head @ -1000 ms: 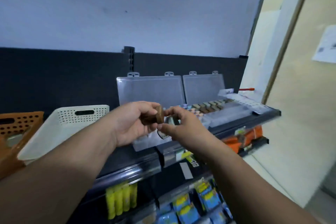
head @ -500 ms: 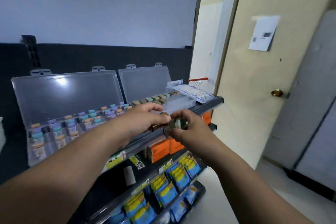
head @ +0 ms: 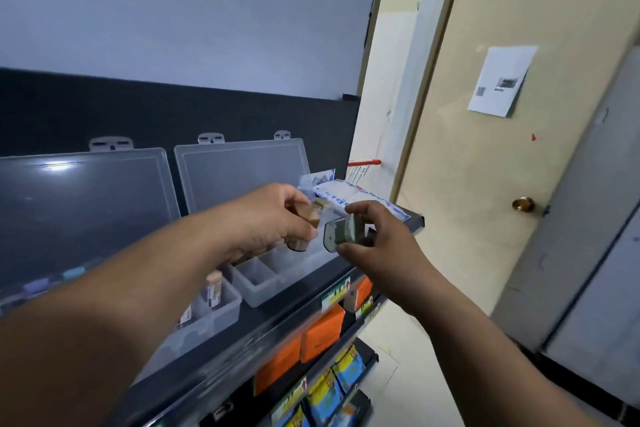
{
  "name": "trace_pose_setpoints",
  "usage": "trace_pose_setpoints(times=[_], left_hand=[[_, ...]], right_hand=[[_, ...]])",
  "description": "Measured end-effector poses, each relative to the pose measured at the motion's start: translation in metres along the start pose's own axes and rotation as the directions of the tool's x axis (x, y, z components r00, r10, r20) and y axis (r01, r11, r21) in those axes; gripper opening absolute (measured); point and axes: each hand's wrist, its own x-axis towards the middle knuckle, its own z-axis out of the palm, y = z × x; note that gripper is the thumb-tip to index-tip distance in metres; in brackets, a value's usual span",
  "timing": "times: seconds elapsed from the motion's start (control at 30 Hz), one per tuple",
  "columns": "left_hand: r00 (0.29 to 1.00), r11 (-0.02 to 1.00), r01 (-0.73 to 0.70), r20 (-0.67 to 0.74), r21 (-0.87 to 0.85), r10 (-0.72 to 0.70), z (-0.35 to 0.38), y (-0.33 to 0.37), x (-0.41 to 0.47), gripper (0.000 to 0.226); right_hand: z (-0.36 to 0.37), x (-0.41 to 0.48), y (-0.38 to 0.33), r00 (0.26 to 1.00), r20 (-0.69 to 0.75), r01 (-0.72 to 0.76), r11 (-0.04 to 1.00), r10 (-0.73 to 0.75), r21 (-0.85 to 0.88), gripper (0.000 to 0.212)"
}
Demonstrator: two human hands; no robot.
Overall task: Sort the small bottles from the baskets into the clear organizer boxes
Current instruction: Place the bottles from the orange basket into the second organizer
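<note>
My left hand (head: 270, 218) has its fingers (head: 294, 199) curled tight round the brown bottles (head: 310, 218). It looks like two of them, one end showing at the fingertips and another lower down under the palm. My right hand (head: 381, 246) sits just to the right of it, close but apart. It pinches a grey-green bottle (head: 341, 231) between thumb below and fingers above, and the bottle's flat end faces me. Whether that hand holds one bottle or a pair side by side, I cannot tell. Both loads hang above the right organizer box (head: 263, 282), whose front compartments lie open directly beneath the left fingers. Its clear lid (head: 242, 173) stands up behind them. Lower left of the fingers, half hidden by my left forearm, the left organizer box (head: 225, 314) has a tan-capped bottle (head: 214, 286) upright in its corner compartment. Both boxes rest on the dark shelf (head: 277, 333). A white and blue plastic bag (head: 360, 196) lies just beyond the fingers, and orange cartons (head: 322, 333) sit on the shelf below.
</note>
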Motion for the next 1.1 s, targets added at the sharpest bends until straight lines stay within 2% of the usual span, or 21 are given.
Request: trace_pose_setpoints(times=[0.13, 0.27, 0.4, 0.57, 0.67, 0.8, 0.9, 1.0, 1.1], left_hand=[[0.999, 0.999, -0.017, -0.044, 0.036, 0.019, 0.001, 0.0, 0.029, 0.04], [0.992, 0.994, 0.04, -0.124, 0.099, -0.028, 0.007, -0.005, 0.06, 0.036], [0.976, 0.989, 0.092, -0.206, 0.119, -0.066, 0.015, -0.01, 0.091, 0.03], [0.936, 0.962, 0.191, -0.331, 0.197, -0.118, 0.033, -0.022, 0.131, 0.027], [0.917, 0.929, 0.265, -0.367, 0.26, -0.159, 0.046, -0.029, 0.157, 0.048], [0.885, 0.867, 0.356, -0.423, 0.347, -0.194, 0.059, -0.038, 0.176, 0.035], [0.851, 0.847, 0.412, -0.474, 0.335, -0.226, 0.068, -0.042, 0.181, 0.027], [0.808, 0.83, 0.459, -0.536, 0.316, -0.243, 0.07, -0.046, 0.186, 0.036], [0.776, 0.815, 0.498, -0.571, 0.296, -0.267, 0.07, -0.049, 0.191, 0.044]], right_hand=[[-0.004, 0.037, 0.019, 1.0, -0.004, 0.014, 0.998, -0.015, -0.056, 0.049], [-0.008, 0.079, 0.043, 1.0, 0.02, 0.01, 0.998, -0.009, -0.067, 0.053], [-0.01, 0.127, 0.07, 0.995, 0.091, 0.039, 0.995, -0.031, -0.087, 0.051], [-0.002, 0.185, 0.106, 0.966, 0.224, 0.152, 0.983, -0.127, -0.101, 0.052], [0.001, 0.215, 0.122, 0.934, 0.308, 0.224, 0.968, -0.181, -0.112, 0.055], [0.012, 0.239, 0.138, 0.868, 0.434, 0.312, 0.945, -0.242, -0.097, 0.059], [0.021, 0.253, 0.144, 0.808, 0.527, 0.368, 0.924, -0.264, -0.101, 0.053], [0.032, 0.263, 0.147, 0.761, 0.585, 0.426, 0.896, -0.281, -0.123, 0.048], [0.036, 0.269, 0.146, 0.72, 0.633, 0.465, 0.874, -0.283, -0.138, 0.055]])
